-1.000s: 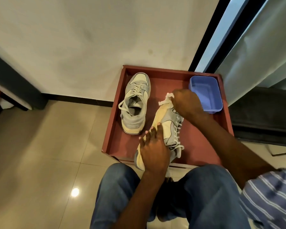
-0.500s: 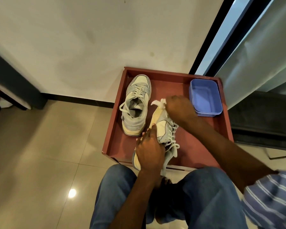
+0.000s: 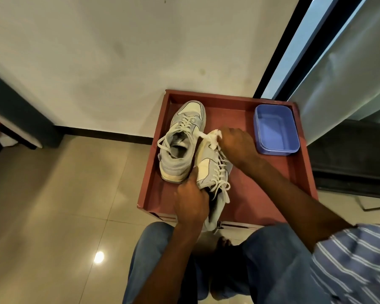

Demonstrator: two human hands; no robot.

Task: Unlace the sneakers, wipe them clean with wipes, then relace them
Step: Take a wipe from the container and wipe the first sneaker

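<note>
Two grey-and-white laced sneakers are over a red tray (image 3: 261,194). One sneaker (image 3: 181,141) stands upright on the tray's left side, toe toward the wall. The second sneaker (image 3: 211,170) is tipped on its side, sole facing left. My left hand (image 3: 191,202) grips this sneaker at its heel end. At the toe end, my right hand (image 3: 237,143) presses a crumpled white wipe (image 3: 213,137) against the shoe. Its laces hang loose along the right side.
A blue plastic tub (image 3: 275,129) sits in the tray's far right corner. The tray stands on a tiled floor against a cream wall. My knees in jeans are just below the tray. A dark window frame and curtain rise at the right.
The held sneaker has been drawn nearer and turned more onto its side. My right hand with the wipe slid left along the toe, and my left hand shifted its grip toward the heel.
</note>
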